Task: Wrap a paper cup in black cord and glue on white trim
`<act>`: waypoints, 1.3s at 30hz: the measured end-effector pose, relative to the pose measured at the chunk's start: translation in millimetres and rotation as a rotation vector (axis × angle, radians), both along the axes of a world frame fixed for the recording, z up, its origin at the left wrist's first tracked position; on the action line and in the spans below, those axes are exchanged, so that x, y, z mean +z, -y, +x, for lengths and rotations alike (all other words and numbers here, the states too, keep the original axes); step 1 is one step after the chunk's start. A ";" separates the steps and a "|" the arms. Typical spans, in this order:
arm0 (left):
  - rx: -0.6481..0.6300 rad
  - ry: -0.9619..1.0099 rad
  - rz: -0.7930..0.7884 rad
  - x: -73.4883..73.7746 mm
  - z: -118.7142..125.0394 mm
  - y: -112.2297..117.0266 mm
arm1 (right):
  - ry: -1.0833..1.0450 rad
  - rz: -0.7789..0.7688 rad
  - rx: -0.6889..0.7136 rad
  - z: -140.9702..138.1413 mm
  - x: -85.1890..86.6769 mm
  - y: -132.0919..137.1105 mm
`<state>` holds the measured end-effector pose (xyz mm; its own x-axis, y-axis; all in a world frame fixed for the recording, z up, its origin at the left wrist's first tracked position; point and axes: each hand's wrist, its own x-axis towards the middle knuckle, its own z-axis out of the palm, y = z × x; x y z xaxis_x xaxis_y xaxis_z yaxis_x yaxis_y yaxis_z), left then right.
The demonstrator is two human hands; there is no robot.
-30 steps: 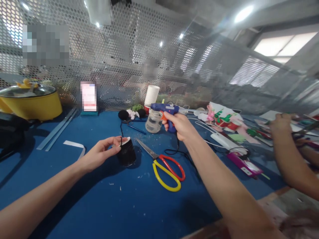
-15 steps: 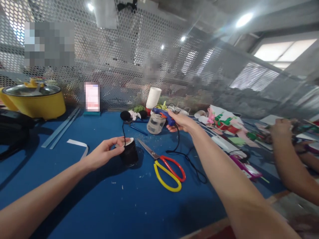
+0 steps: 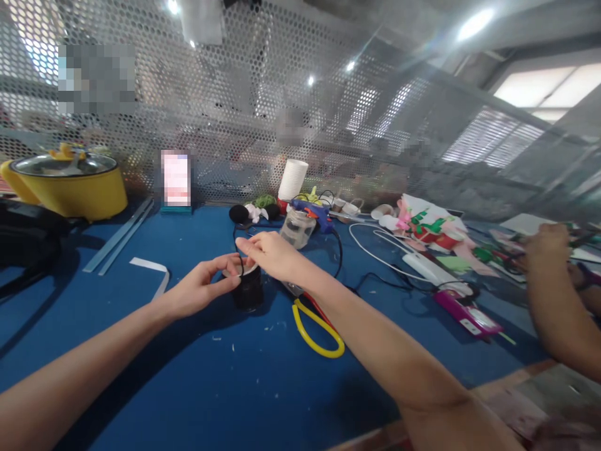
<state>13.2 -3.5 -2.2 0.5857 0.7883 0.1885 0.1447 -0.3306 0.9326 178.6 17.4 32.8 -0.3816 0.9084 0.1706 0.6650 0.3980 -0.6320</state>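
Note:
A small cup wrapped in black yarn, with a white rim, stands upright on the blue tabletop. My left hand holds it at the rim between thumb and fingers. Black yarn runs from a dark ball down to the cup. Above the rim, my right hand is closed, with thumb and index finger at this yarn; its fingertips are partly hidden. Under my right forearm lie scissors with yellow and red handles, their blades mostly covered. A blue glue gun rests on a clear plastic jar.
White paper cups are stacked at the back. A purple power strip and cables lie to the right, near craft flowers. Another person's hand is at far right. A yellow pot and a white strip are on the left.
My right hand has let go of the glue gun, left it on the jar, and moved left to the yarn above the cup. My left hand stays at the cup.

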 end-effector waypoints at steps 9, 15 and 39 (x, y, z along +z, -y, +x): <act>0.013 -0.028 0.030 -1.5 -1.0 -1.8 | -0.506 -0.254 0.003 1.4 -11.0 -1.5; 0.017 0.063 -0.177 -4.8 -2.1 -3.0 | -0.560 -0.030 -0.057 20.7 -16.8 15.8; -0.075 0.057 -0.275 -5.0 -3.0 -3.1 | -0.523 -0.032 -0.158 31.4 -42.6 38.2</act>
<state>10.3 -0.4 -7.2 0.6387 0.7694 0.0077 0.0744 -0.0717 0.9947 210.0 -20.8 -9.8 -0.1119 0.9557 0.2724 0.3083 0.2940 -0.9047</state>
